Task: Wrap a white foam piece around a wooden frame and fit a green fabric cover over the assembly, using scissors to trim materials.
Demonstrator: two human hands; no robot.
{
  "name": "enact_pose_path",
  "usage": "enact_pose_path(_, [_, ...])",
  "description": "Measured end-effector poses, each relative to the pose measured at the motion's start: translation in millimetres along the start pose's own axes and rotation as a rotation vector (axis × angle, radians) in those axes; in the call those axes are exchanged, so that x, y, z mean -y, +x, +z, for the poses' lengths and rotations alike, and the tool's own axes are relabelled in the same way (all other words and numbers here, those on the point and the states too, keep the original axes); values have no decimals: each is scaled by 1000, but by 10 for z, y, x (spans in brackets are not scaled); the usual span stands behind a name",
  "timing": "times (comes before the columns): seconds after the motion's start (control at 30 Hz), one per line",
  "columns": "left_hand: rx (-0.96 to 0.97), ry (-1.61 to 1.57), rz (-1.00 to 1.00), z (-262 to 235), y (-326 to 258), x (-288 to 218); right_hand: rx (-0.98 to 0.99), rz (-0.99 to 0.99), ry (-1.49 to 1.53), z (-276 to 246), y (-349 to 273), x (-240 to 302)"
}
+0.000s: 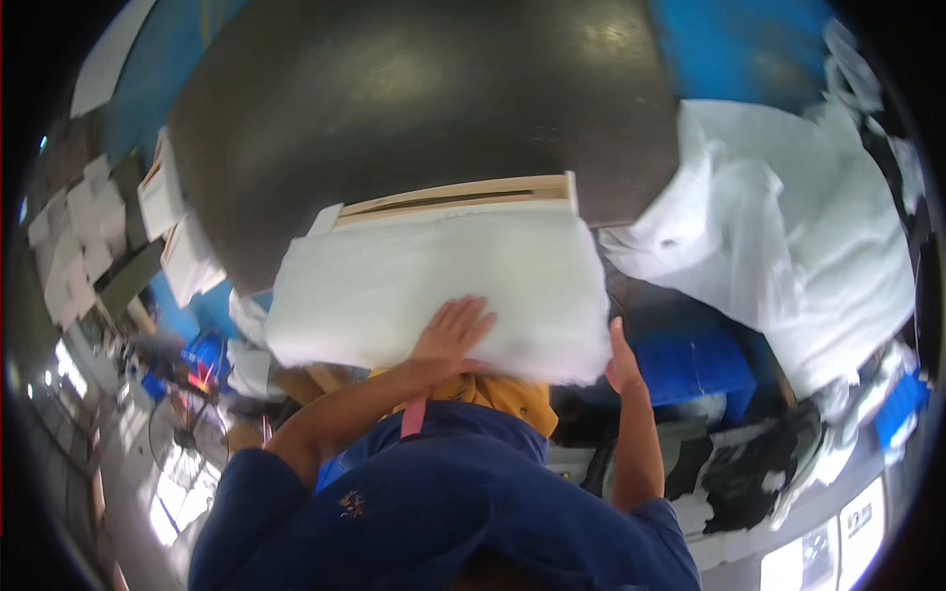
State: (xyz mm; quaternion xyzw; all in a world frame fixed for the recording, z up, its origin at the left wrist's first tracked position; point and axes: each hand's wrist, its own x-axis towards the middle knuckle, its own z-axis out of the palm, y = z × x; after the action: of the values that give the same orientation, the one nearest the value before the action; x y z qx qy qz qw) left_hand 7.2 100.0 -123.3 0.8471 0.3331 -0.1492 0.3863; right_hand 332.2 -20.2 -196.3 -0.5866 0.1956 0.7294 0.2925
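A thick white padding sheet [434,266] with fuzzy edges lies in front of me, its near part jutting past the dark table's edge. Beyond its far side shows a pale wooden frame [458,197] with a long slot; the padding hides the rest of it. My left hand [453,335] rests flat on top of the padding near its front edge, fingers stretched out. At the padding's right end is my right hand [622,364], seen edge-on with the digits pointing away from me, close beside the fuzzy edge. Nothing shows in either hand.
The dark tabletop [414,98] spreads out ahead. A large heap of white sheet material [788,236] lies at the right, above a blue bin [690,369]. White box-like pieces [187,256] stand at the left, and a fan [187,428] is at the lower left.
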Motion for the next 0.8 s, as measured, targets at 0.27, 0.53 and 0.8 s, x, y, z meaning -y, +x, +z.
enact_pose_path(0.27, [-190, 80, 238, -42, 36, -293, -299, -576, -65, 320, -321, -430])
enact_pose_path(0.53, [-135, 209, 133, -282, 270, -151, -478, -834, -295, 730, -826, -53])
enact_pose_path(0.8, [-262, 241, 197, -549, 495, 40, -629, -793, -240, 1097, 66, -159])
